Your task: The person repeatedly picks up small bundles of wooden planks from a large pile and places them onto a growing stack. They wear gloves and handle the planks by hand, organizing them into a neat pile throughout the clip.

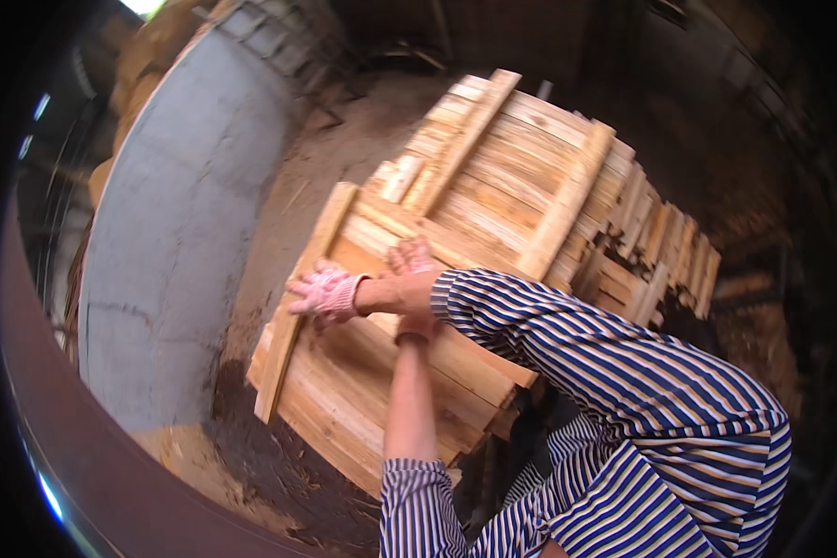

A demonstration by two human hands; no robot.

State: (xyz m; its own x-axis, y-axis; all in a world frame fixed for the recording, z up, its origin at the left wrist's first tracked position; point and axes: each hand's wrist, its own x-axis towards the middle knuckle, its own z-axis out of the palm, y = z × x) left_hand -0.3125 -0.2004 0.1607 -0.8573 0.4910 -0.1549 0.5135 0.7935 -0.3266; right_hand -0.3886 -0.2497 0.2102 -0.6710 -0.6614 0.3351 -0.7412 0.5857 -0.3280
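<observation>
My arms cross over a stack of pale wooden boards (363, 367). My right hand (325, 292), in a pinkish-white knit glove, reaches over to the left with fingers spread, on and beside a long wooden batten (293, 349) lying across the boards. Under my right wrist passes my left forearm. My left hand (413, 255), also gloved, rests near the boards in the middle of the stack, its fingers stretched out; the right forearm hides part of it. Neither hand has anything visibly gripped in it.
Farther up the stack, two more battens (567, 200) lie across the boards. Uneven board ends (665, 237) jut out at the right. A grey curved-looking wall (172, 232) stands at the left, with a brown edge (74, 428) nearer me. A ladder-like frame (274, 42) leans at the back.
</observation>
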